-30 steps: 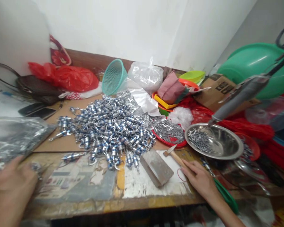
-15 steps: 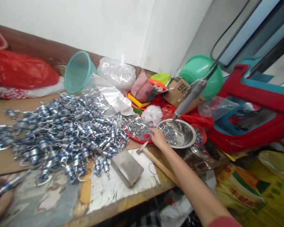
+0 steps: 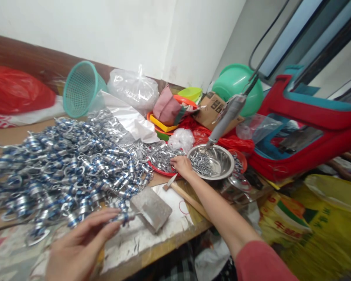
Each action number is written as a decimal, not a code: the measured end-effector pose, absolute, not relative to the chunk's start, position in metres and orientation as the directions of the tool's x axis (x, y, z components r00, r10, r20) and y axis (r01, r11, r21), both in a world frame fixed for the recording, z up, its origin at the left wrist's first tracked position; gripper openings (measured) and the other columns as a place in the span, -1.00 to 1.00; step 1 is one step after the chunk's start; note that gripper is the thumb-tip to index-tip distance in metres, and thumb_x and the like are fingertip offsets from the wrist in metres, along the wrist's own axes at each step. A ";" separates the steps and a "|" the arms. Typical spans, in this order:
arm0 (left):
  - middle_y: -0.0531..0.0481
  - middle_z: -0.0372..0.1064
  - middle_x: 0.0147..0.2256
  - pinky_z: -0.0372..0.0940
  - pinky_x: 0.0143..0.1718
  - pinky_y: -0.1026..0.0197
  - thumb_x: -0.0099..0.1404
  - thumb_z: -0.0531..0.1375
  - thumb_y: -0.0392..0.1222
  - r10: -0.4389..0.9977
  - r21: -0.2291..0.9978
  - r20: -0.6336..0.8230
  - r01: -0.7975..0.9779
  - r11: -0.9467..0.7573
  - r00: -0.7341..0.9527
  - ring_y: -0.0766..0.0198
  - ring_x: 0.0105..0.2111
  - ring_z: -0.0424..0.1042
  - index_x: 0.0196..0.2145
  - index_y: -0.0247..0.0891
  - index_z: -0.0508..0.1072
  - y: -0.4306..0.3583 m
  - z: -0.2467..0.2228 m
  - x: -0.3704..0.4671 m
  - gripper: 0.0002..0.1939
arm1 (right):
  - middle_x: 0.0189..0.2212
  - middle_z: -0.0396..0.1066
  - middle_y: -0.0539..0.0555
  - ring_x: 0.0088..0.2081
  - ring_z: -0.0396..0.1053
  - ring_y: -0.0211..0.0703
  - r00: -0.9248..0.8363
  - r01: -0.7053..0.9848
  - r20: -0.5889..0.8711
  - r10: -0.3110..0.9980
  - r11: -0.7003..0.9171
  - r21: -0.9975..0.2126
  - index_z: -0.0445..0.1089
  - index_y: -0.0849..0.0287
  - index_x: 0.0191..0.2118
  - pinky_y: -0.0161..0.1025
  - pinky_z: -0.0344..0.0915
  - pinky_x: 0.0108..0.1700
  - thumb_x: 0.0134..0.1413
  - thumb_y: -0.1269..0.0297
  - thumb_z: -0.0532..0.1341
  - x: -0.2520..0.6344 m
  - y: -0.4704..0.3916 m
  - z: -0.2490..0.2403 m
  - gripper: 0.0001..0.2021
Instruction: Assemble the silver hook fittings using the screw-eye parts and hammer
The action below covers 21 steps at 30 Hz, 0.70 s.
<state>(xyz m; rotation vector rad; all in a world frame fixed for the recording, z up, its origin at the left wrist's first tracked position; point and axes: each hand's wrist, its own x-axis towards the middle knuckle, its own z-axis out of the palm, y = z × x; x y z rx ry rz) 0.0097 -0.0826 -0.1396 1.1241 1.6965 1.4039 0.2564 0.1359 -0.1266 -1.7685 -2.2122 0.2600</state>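
My left hand (image 3: 77, 244) pinches a small blue-and-silver metal fitting (image 3: 124, 217) between thumb and fingers, just left of a grey metal block (image 3: 151, 208). A thin pin end of the fitting points right toward the block. At the red tray (image 3: 158, 168), my right hand (image 3: 181, 165) has its fingers curled down into small flat silver metal pieces (image 3: 163, 156); its fingertips are partly hidden among them. A large heap of similar blue-and-silver fittings (image 3: 73, 164) covers the left of the table. Below my right hand lies a hammer (image 3: 190, 199) with a wooden handle.
A steel bowl (image 3: 226, 164) of thin metal pins stands right of my right hand. Above it hangs a grey-handled tool (image 3: 226, 119) on a cord. Behind are a teal basket (image 3: 83, 89), a clear plastic bag (image 3: 134, 91) and a green basin (image 3: 236, 84). A red chair (image 3: 318, 125) stands at right.
My left hand has come from the far left edge to beside the metal block, bringing the fitting. My right hand stays at the red tray, fingers lower in the pieces. The view has shifted slightly.
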 end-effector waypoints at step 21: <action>0.00 0.53 -0.39 0.34 -0.18 0.13 -0.04 0.25 -0.19 0.942 0.966 0.131 0.253 -0.051 -0.308 0.11 -0.33 0.48 -0.52 -0.06 0.58 -0.065 -0.134 0.063 -0.91 | -0.56 0.45 0.00 -0.48 0.39 -0.26 -0.199 0.117 0.234 0.952 0.260 -0.958 0.49 0.18 -0.53 -0.37 0.33 -0.40 -0.17 0.45 0.26 0.199 -0.029 -0.118 -0.93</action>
